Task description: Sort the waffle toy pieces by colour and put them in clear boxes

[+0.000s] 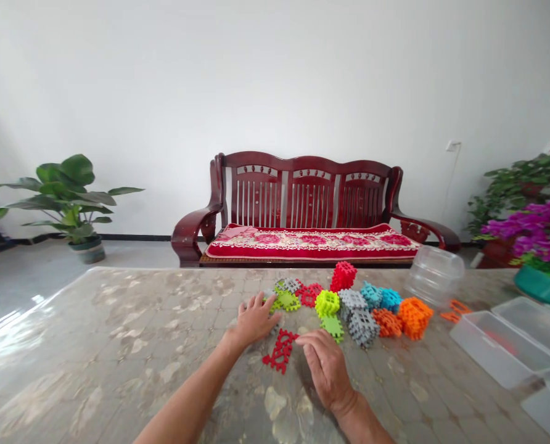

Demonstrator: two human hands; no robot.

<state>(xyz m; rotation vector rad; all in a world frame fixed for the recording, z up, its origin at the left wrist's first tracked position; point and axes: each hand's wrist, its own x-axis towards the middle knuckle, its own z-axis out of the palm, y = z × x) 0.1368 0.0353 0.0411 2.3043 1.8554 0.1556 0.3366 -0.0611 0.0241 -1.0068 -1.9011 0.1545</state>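
Observation:
My left hand is low over the table with fingers spread, its fingertips by the lime-green interlocking tiles and grey tiles. Between my hands, red interlocking tiles lie flat on the tabletop, edge to edge. My right hand is closed beside them, fingers curled together and the index fingertip at their upper right corner. Whatever it may hold is hidden. Farther back lie more red tiles. A light green tile lies in front of a stack of yellow-green tiles.
Stacks of red, grey, blue and orange tiles stand right of my hands. A clear round container and an open plastic box are at the right, near purple flowers. A wooden bench stands behind the table.

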